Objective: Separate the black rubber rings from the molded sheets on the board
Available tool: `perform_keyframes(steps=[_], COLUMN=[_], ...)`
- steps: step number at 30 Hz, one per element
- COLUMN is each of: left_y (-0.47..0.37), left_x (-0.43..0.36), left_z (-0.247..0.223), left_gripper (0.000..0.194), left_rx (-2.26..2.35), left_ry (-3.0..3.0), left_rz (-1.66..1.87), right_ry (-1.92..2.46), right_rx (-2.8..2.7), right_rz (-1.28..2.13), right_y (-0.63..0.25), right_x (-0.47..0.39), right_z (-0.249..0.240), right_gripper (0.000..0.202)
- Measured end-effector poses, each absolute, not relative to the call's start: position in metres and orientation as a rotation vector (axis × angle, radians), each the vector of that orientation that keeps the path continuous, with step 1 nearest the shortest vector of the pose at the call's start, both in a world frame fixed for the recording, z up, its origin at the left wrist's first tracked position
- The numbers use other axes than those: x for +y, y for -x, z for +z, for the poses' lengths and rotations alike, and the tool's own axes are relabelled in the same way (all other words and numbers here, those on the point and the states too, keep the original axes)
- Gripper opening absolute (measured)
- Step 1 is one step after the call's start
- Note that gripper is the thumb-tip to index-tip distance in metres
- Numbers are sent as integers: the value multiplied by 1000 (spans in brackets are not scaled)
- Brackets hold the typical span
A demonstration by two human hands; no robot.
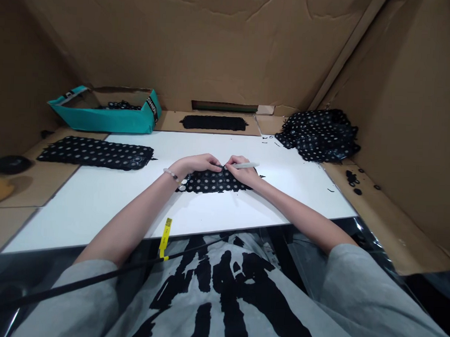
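Observation:
A black sheet with rows of pale dots (pixel 211 183) lies on the white board (pixel 133 214) in front of me. My left hand (pixel 201 163) rests at the sheet's upper edge, thumb and fingers pressed together there; what lies between them is too small to make out. A white pen-like tool (pixel 247 165) is held in my right hand (pixel 243 170), its tip end at the sheet's upper edge beside my left fingertips. Both hands cover part of the sheet.
A teal box (pixel 108 119) with dotted black pieces stands back left. Another dotted sheet (pixel 99 153) lies left. Behind is a plain black strip (pixel 214 122). A dotted black pile (pixel 319 135) and small scraps (pixel 352 178) lie right. Cardboard walls (pixel 215 49) surround the board; a cable (pixel 93 279) crosses in front.

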State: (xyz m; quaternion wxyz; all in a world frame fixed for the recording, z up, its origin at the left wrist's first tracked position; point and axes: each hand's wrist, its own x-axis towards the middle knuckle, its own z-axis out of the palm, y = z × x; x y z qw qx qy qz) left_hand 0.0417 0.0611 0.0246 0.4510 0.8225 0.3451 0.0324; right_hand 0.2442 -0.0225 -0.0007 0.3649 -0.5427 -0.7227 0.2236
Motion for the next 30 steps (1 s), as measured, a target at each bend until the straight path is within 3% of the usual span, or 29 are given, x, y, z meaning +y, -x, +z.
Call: perform_keyframes(steps=[12, 30], left_y=[-53, -43], left_x=[54, 60], left_z=[11, 20], left_gripper=[40, 40], left_rx=[862, 840], left_ry=[-2231, -1942], left_rz=[261, 168], right_ry=[1419, 1370], right_rx=[-1576, -1776], right_rz=[935, 688], right_y=[-272, -250], right_x=[-17, -25], right_z=[16, 6], right_gripper=[18, 19])
